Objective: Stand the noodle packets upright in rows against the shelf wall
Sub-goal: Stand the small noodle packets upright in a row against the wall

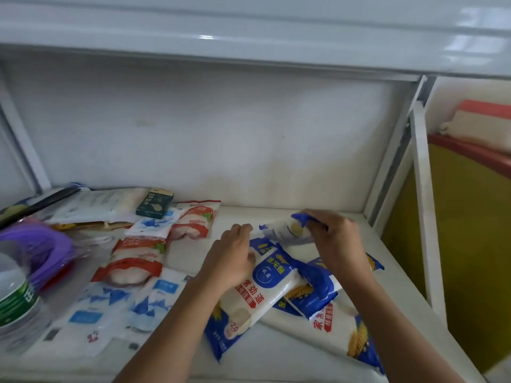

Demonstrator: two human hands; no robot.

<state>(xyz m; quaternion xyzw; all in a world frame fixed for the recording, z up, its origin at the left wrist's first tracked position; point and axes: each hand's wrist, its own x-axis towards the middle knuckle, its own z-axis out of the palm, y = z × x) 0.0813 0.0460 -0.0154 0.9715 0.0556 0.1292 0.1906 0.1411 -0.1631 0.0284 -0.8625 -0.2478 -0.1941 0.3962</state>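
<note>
Head view: the right hand gripped a blue-white plastic noodle packet; the left hand lay open on another blue-white noodle packet printed "高劲道".

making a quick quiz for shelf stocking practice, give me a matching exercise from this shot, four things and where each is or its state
Things:
1. dark green box
2. water bottle
3. blue noodle packet
4. red and white packets

Places or states:
A. held in the right hand
B. lying flat left of the left hand
C. at the back, near the shelf wall
D. at the picture's far left edge

Pairs: 1-C, 2-D, 3-A, 4-B
</note>
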